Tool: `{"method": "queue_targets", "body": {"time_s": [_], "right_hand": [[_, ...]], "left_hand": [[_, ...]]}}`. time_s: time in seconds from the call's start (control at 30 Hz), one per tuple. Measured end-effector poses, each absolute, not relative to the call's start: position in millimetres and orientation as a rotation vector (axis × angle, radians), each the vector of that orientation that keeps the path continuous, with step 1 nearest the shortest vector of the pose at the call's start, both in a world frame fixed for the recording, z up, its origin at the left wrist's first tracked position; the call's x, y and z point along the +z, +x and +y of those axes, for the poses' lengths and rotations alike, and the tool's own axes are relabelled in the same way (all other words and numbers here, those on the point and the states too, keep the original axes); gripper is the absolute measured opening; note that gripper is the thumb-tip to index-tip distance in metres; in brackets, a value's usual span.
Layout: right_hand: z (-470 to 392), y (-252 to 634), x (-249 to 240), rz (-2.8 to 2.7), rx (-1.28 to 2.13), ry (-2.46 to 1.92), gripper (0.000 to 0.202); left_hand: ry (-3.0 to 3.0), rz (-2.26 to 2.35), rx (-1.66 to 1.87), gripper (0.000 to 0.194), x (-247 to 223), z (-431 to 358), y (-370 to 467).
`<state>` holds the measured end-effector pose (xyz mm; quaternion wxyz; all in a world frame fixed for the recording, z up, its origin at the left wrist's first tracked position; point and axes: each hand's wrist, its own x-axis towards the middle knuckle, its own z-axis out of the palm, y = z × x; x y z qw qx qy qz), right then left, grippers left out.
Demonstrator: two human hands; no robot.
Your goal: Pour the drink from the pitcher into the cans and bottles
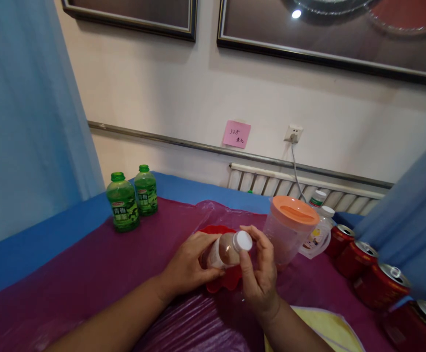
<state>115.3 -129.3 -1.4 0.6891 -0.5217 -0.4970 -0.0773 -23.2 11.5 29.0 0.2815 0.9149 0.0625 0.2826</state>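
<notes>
A small clear bottle point(223, 252) with a pale label and a white screw cap point(243, 241) is held tilted, its cap pointing up and to the right. My left hand point(191, 261) is wrapped round the bottle's body. At the cap, my right hand point(260, 271) has its thumb and index finger on either side of the rim. Beneath the bottle lies a red scalloped dish point(227, 281), partly hidden by the bottle and hands. What the bottle contains is hard to make out.
Two green tea bottles point(123, 205) stand at the left. To the right are a plastic pitcher with an orange lid point(294, 211), a clear handled jug point(317, 234), several red cans point(381, 288) and a yellow cloth point(323, 325). Purple plastic sheeting point(77, 278) covers the table.
</notes>
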Motion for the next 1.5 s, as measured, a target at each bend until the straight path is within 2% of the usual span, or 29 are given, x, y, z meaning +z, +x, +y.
{"method": "queue_targets", "body": {"time_s": [0.17, 0.37, 0.43, 0.57, 0.7, 0.8, 1.0, 1.13, 1.27, 1.5], "right_hand": [[-132.3, 116.0, 1.2, -1.064, -0.189, -1.222, 0.073], [-133.3, 112.8, 2.8, -1.145, -0.156, -1.185, 0.047], [-129.4, 115.1, -3.2, -1.088, -0.213, -1.200, 0.049], [-128.3, 117.1, -5.4, -1.053, -0.214, -1.193, 0.067], [-132.2, 113.7, 1.3, -1.159, -0.136, -1.200, 0.053], [-129.7, 114.9, -1.9, -1.154, -0.212, -1.200, 0.047], [-128.5, 118.3, -4.4, -1.087, -0.223, -1.233, 0.064], [-133.5, 112.7, 5.1, -1.178, -0.156, -1.223, 0.052], [-131.1, 112.1, 4.4, -1.137, -0.244, -1.199, 0.045], [-129.1, 113.9, 0.2, -1.118, -0.252, -1.205, 0.048]], "left_hand": [[2.445, 0.168, 0.752, 0.059, 29.3, 10.7, -23.3], [2.433, 0.172, 0.759, 0.062, 30.4, 10.8, -22.8], [2.441, 0.171, 0.755, 0.060, 30.5, 10.7, -22.7], [2.434, 0.160, 0.762, 0.061, 30.3, 10.7, -22.8], [2.431, 0.166, 0.761, 0.063, 30.2, 11.1, -23.1], [2.438, 0.174, 0.755, 0.062, 30.5, 11.0, -23.2], [2.441, 0.166, 0.730, 0.063, 29.5, 12.2, -23.1], [2.443, 0.177, 0.751, 0.063, 28.2, 13.7, -22.9], [2.451, 0.168, 0.741, 0.063, 29.5, 12.1, -22.9], [2.460, 0.157, 0.725, 0.061, 29.5, 10.7, -22.7]]}}
